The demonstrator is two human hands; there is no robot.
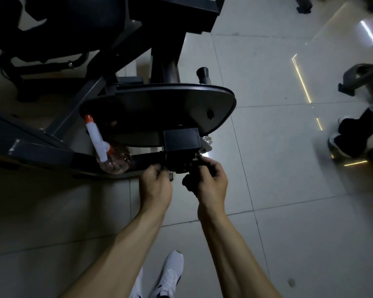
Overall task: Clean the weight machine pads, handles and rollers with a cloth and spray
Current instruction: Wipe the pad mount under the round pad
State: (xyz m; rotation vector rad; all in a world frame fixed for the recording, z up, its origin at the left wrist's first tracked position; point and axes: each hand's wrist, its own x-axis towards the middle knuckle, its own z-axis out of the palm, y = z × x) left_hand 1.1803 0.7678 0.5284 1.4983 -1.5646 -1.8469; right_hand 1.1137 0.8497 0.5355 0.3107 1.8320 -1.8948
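My right hand (211,179) grips the dark cloth (189,182): soft, best bunched. My left hand (156,182) pinches the bracket (181,145) at the pad (159,104)'s near edge.

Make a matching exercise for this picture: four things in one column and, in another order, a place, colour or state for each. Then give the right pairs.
Column one
1. spray bottle
2. white shoe
3. right hand
4. oval pad

Column two
a. on the floor tiles, at the bottom edge
b. grips a dark cloth
c. rests on the machine frame, nozzle up
d. black, flat and wide

Pairs: 1-c, 2-a, 3-b, 4-d
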